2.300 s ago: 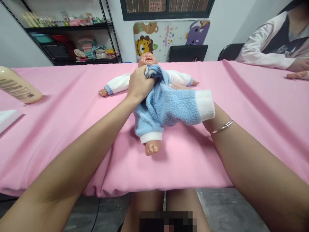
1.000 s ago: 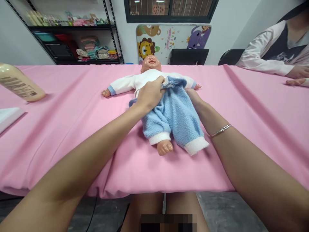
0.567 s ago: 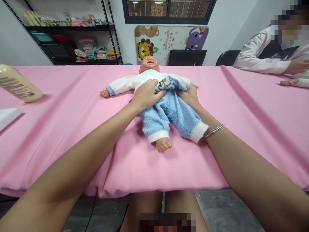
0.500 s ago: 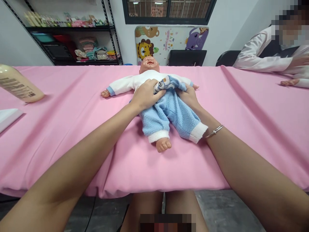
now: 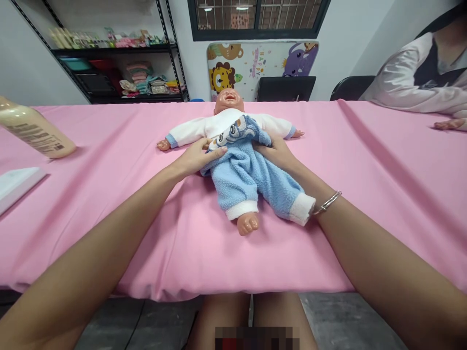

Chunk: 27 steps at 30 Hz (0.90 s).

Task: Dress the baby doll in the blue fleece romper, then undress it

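Observation:
A baby doll (image 5: pixel 229 101) lies on its back, its head toward the far edge of the pink-covered table (image 5: pixel 219 262). It has a white top (image 5: pixel 193 131) and fuzzy blue pants (image 5: pixel 237 167) with white cuffs. One bare foot (image 5: pixel 248 223) sticks out of the left cuff; no foot shows at the right cuff. My left hand (image 5: pixel 199 156) grips the pants' left side near the waist, thumb on top. At the other side my right hand (image 5: pixel 279 151) holds the waistband, its fingers partly hidden under the bunched, patterned upper edge.
On the left are a beige bottle (image 5: pixel 36 129) and a white flat item (image 5: pixel 22 184). Across the right end, a person's forearm and hand (image 5: pixel 450 125) rest on the table. Behind stand a shelf rack (image 5: pixel 113 51) and a black chair (image 5: pixel 352 88).
My left hand has moved left and nearer me, from the doll's belly to the pants' side. The patterned waistband now spreads farther left. My right hand has shifted slightly left.

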Each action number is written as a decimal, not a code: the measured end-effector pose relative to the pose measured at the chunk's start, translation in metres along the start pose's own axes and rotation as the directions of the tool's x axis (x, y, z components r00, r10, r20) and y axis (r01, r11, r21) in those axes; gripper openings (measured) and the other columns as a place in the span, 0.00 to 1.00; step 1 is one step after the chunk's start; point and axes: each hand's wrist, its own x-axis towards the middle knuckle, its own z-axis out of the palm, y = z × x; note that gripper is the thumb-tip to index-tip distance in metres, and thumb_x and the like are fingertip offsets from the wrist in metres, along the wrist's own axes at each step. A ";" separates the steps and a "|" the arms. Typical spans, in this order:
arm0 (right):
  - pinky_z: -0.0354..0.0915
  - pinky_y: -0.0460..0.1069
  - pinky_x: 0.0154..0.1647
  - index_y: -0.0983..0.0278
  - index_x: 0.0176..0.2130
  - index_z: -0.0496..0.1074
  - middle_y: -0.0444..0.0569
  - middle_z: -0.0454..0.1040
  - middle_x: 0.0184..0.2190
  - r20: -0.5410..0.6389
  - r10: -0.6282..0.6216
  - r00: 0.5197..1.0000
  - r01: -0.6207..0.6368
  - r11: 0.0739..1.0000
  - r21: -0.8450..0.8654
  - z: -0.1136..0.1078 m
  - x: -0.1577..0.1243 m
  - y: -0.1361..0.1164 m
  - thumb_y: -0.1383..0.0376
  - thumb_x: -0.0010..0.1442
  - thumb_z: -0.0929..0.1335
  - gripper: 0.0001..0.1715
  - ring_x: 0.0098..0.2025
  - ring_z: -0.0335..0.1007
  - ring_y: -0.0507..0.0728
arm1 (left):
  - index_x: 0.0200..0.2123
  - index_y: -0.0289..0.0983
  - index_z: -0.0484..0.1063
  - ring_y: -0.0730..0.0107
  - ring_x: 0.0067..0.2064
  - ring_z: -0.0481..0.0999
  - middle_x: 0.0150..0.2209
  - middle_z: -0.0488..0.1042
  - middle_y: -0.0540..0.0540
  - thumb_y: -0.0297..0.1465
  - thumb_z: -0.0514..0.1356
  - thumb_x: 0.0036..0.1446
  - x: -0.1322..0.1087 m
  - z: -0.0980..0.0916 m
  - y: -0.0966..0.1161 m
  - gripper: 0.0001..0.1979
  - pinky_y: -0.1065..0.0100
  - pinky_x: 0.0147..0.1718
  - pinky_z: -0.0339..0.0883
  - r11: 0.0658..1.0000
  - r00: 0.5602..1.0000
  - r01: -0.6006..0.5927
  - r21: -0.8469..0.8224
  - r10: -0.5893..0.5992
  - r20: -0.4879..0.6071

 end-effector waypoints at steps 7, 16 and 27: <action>0.63 0.59 0.54 0.66 0.38 0.73 0.51 0.75 0.41 0.029 0.205 0.978 -0.206 0.977 0.044 0.022 -0.006 -0.011 0.60 0.54 0.66 0.14 0.48 0.69 0.65 | 0.49 0.35 0.72 0.54 0.51 0.73 0.49 0.75 0.42 0.41 0.70 0.43 -0.001 -0.006 0.007 0.29 0.62 0.49 0.68 0.963 0.998 -0.032 -0.268 0.047 0.050; 0.58 0.51 0.35 0.65 0.21 0.65 0.45 0.65 0.22 -0.133 0.321 0.938 -0.332 0.941 -0.065 0.024 -0.001 -0.015 0.63 0.50 0.66 0.10 0.30 0.60 0.56 | 0.36 0.35 0.72 0.60 0.43 0.72 0.38 0.75 0.47 0.38 0.60 0.51 0.017 -0.008 -0.014 0.13 0.66 0.45 0.63 0.986 0.981 -0.165 0.013 0.166 -0.102; 0.62 0.54 0.41 0.64 0.20 0.67 0.43 0.62 0.19 -0.373 0.276 0.886 -0.328 0.941 -0.082 0.005 -0.009 0.001 0.64 0.50 0.68 0.11 0.27 0.58 0.55 | 0.31 0.36 0.72 0.61 0.36 0.71 0.33 0.74 0.45 0.57 0.57 0.53 0.007 -0.022 -0.027 0.27 0.66 0.35 0.63 0.997 0.998 0.046 0.058 -0.043 -0.053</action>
